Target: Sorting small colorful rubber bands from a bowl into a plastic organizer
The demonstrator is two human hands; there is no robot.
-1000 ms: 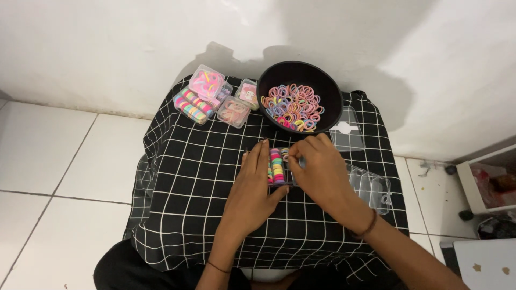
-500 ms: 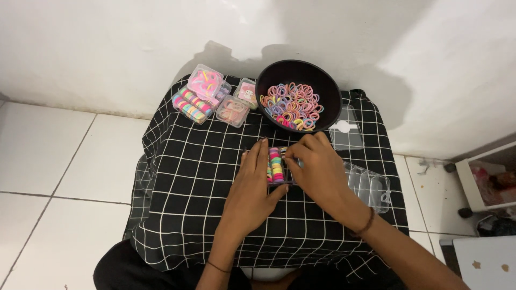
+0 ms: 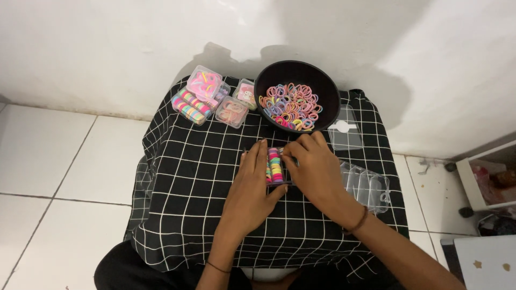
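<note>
together both hands (image 3: 285, 177) apparently clasp hair-tie box (image 3: 275, 165).

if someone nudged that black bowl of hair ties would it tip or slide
The black bowl looks wide and low, so it would probably slide, not tip. The checked cloth under it may bunch and drag. The small hair ties heaped inside look light and would likely shift about.

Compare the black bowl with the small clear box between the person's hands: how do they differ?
The black bowl is round, opaque and untouched; the clear box is small, see-through and held by the left hand and right hand. The bowl's bands lie loose; the box's sit packed in a row. Both hold colourful hair bands.
</note>
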